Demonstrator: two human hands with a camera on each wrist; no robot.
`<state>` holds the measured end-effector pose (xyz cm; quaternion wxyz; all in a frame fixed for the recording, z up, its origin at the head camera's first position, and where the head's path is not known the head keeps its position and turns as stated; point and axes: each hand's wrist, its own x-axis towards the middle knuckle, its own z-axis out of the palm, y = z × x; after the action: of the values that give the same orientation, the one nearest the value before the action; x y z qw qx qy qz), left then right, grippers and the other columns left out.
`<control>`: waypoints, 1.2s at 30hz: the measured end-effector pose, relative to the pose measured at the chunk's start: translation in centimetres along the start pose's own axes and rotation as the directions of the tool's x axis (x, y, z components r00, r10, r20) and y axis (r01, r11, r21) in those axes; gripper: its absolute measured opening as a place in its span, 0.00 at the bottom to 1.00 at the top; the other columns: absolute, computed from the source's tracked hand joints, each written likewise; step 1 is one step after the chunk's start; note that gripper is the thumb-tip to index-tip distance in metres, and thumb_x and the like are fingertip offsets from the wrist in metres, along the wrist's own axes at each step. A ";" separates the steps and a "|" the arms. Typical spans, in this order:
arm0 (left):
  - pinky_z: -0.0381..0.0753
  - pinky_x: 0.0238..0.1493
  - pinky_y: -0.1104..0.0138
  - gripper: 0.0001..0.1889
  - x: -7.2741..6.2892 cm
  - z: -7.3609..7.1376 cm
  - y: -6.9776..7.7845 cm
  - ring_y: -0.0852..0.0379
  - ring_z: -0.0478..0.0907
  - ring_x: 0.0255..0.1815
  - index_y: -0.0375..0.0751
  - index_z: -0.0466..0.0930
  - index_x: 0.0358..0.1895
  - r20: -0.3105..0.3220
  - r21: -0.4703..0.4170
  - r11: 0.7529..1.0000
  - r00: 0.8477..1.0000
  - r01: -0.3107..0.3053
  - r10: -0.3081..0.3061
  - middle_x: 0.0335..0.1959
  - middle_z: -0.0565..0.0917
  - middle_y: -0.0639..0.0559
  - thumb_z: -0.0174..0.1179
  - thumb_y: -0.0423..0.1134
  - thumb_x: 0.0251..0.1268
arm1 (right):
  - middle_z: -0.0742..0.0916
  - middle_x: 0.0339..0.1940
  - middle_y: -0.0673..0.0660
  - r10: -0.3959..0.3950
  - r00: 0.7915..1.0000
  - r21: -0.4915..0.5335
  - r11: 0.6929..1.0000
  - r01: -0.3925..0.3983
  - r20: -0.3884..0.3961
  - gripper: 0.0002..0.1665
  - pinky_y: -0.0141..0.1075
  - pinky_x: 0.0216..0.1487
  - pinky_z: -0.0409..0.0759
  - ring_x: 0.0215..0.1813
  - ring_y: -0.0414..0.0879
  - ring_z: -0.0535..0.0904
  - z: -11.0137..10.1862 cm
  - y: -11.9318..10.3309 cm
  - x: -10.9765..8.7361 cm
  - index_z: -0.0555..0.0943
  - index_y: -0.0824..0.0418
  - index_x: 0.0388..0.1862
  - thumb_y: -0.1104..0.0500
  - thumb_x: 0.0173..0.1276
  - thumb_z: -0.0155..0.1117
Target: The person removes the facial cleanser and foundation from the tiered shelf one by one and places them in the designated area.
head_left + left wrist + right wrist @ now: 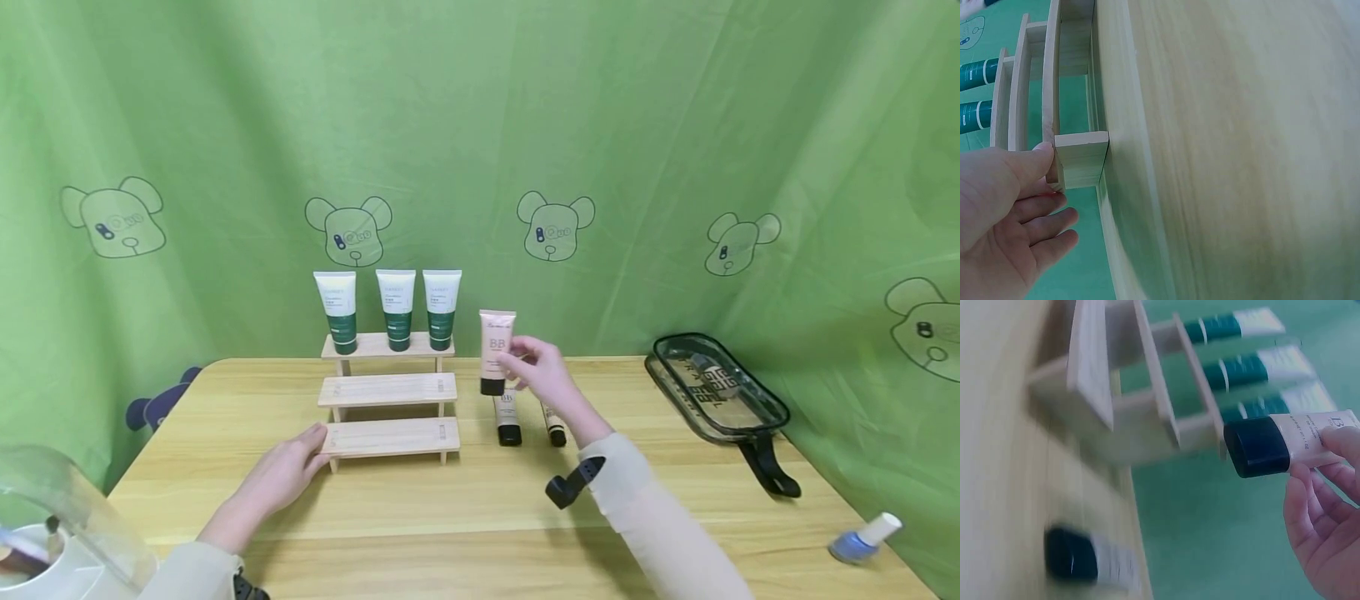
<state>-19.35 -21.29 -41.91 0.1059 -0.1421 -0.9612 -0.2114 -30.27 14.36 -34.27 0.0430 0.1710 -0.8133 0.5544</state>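
Note:
My right hand (546,375) pinches a pink BB cream tube (495,346) with a black cap, cap downward, to the right of a three-step wooden display stand (393,437). In the right wrist view the tube hangs clear of the stand, its black cap towards the steps. My left hand (279,473) grips the left end of the lowest step; the left wrist view has the thumb (1038,159) on that board. Three white-and-green tubes (396,310) stand on the top step. A second BB tube (507,425) and a slim black-capped tube (555,427) lie on the table.
A clear pouch with black trim (712,387) lies at the right back of the wooden table (450,533). Blue nail polish (855,543) lies near the right edge. A white brush holder (67,567) with a clear dome stands front left. Green curtain (465,125) hangs behind.

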 end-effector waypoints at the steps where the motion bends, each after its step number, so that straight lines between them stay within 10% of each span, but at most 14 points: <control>1: 0.67 0.57 0.46 0.23 0.0 0.0 0.0 0.34 0.68 0.57 0.22 0.68 0.58 -0.001 0.000 1.000 1.000 0.000 0.000 0.58 0.69 0.29 0.56 0.35 0.65 | 0.82 0.34 0.60 0.017 1.000 -0.007 1.000 -0.018 -0.011 0.20 0.41 0.30 0.83 0.33 0.53 0.78 -0.6 0.4 -0.2 0.76 0.69 0.50 0.58 0.63 0.62; 21: 0.67 0.57 0.45 0.22 0.0 0.2 -0.3 0.33 0.69 0.56 0.24 0.69 0.58 -0.016 0.005 1.000 1.000 -0.015 0.015 0.57 0.70 0.29 0.57 0.33 0.63 | 0.79 0.27 0.56 0.266 0.960 -0.122 0.953 -0.276 -0.092 0.24 0.37 0.28 0.80 0.30 0.48 0.75 -9.7 10.6 -3.5 0.73 0.75 0.52 0.56 0.67 0.58; 36: 0.67 0.57 0.45 0.23 0.0 0.1 -0.2 0.34 0.68 0.56 0.24 0.68 0.59 -0.001 0.005 1.000 1.000 -0.003 0.003 0.58 0.69 0.29 0.56 0.34 0.64 | 0.77 0.17 0.51 0.401 0.915 -0.235 0.885 -0.401 -0.052 0.23 0.33 0.23 0.76 0.22 0.41 0.72 -12.6 14.9 -3.8 0.76 0.78 0.46 0.57 0.66 0.57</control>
<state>-19.46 -21.38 -42.10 0.1070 -0.1433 -0.9614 -0.2090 -33.06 31.62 -43.66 -0.0512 -0.0076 -0.8921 0.4489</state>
